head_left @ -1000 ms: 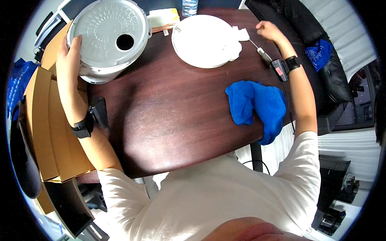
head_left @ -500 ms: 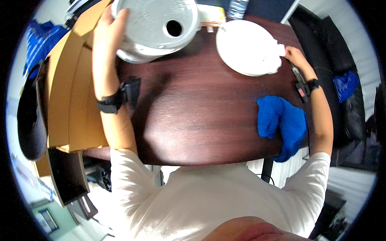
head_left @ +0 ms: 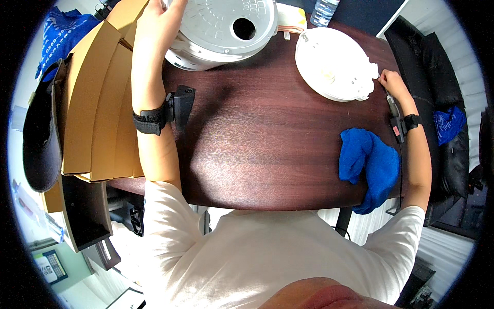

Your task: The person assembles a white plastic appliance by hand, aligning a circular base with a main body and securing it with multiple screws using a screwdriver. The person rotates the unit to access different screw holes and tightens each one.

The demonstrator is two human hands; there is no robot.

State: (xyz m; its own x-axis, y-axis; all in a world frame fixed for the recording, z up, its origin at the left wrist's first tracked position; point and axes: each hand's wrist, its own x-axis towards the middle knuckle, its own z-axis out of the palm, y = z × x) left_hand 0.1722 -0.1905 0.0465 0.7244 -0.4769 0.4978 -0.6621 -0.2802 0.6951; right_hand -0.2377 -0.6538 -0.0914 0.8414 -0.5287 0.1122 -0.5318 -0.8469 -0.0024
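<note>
Head view: left hand [head_left: 157, 20] lies flat on the left rim of a grey round cooker lid [head_left: 224, 23] at the table's far left, fingers spread over its edge, not clearly clamped. Right hand [head_left: 393, 82] sits at the right edge of a white round lid [head_left: 334, 62], fingertips touching it; grip cannot be told. Blue cloth [head_left: 370, 165] lies near the right forearm on the dark wooden table [head_left: 267, 149].
</note>
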